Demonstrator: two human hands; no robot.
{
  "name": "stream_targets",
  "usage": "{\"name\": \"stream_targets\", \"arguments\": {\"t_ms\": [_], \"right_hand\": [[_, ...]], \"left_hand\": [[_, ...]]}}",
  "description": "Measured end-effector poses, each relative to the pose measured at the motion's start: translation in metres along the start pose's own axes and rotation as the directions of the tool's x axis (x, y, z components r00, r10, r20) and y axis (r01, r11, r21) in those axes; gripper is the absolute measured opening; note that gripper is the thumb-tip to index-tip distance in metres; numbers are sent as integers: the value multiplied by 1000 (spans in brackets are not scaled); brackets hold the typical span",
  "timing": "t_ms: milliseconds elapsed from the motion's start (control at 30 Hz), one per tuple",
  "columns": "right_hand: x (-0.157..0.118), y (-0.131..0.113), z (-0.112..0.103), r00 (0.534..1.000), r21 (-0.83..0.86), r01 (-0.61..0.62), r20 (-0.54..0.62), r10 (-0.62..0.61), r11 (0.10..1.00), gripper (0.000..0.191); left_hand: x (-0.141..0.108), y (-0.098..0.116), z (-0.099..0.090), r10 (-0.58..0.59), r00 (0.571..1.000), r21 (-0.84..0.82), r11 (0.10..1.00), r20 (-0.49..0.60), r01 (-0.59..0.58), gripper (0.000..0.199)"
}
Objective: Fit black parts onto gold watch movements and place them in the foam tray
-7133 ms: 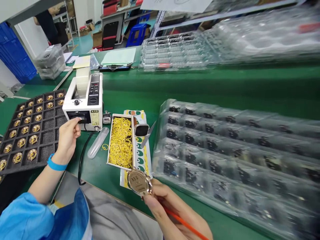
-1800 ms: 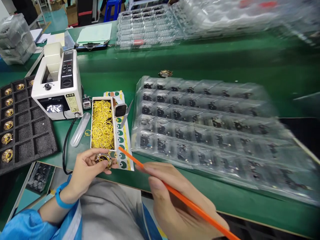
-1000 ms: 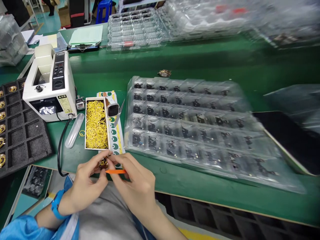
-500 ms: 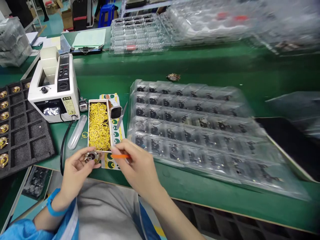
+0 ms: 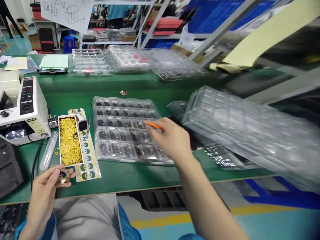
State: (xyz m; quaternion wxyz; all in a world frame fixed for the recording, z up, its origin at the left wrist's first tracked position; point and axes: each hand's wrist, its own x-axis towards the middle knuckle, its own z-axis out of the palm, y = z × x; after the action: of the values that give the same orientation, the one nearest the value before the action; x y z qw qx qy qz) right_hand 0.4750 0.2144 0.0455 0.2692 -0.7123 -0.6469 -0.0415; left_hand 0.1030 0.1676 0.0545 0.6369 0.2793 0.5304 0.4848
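Observation:
My left hand (image 5: 46, 186) is closed around the edge of a round gold-rimmed watch case (image 5: 64, 176), just below the white box (image 5: 82, 156) of yellow rings (image 5: 70, 140). Over the right part of a clear compartment tray (image 5: 127, 160), my right hand (image 5: 172, 138) is closed on a slim orange tool (image 5: 153, 125); whether it is a stick or tweezers I cannot tell. Small dark parts (image 5: 116, 122) lie in the tray's compartments. A strip of stickers (image 5: 87, 166) lies beside the box, with a smartwatch (image 5: 82, 124) at its upper end.
A white tape dispenser (image 5: 25, 106) stands at the left, near a clear oblong case (image 5: 48, 150). Stacked clear trays (image 5: 240, 126), blurred, jut over the table's right side. A small metal part (image 5: 123, 93) lies behind the compartment tray. More trays (image 5: 91, 61) line the back.
My right hand has moved right with the orange tool, from beside the box to above the compartment tray. The left hand keeps the watch case. The head view has turned right.

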Motion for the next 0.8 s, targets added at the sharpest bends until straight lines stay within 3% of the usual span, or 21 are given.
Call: {"name": "stream_targets", "arguments": {"t_ms": [100, 233, 300, 367, 467, 533, 633, 700, 800], "right_hand": [[29, 48, -5, 990, -34, 0, 140, 4, 999, 14], [49, 67, -1, 945, 7, 77, 319, -75, 997, 7], [51, 68, 0, 932, 32, 116, 342, -120, 993, 4], [49, 69, -1, 929, 67, 158, 329, -171, 985, 15], [38, 64, -4, 951, 100, 194, 227, -212, 976, 27], [25, 47, -6, 977, 141, 179, 90, -193, 974, 24], [-5, -8, -9, 986, 333, 148, -123, -113, 931, 16], [-30, -58, -9, 983, 422, 163, -143, -111, 892, 15], [-60, -126, -6, 995, 721, 75, -5, -104, 689, 13]], "left_hand": [[2, -1, -1, -26, 999, 0, 1000, 24, 26, 35], [0, -2, 2, -64, 993, 18, 998, 99, 63, 34], [-3, -2, 4, -64, 992, -2, 998, 112, 65, 33], [-6, -3, 5, -66, 989, -34, 997, 134, 72, 34], [-8, -6, 4, -75, 977, -76, 993, 198, 91, 41], [-9, -8, 3, -84, 966, -78, 991, 245, 106, 44], [-9, -9, 5, -75, 951, -53, 994, 301, 95, 45], [-10, -10, 9, -47, 947, -22, 998, 317, 57, 49], [-13, -9, 14, -17, 943, 47, 999, 331, 2, 54]]}}
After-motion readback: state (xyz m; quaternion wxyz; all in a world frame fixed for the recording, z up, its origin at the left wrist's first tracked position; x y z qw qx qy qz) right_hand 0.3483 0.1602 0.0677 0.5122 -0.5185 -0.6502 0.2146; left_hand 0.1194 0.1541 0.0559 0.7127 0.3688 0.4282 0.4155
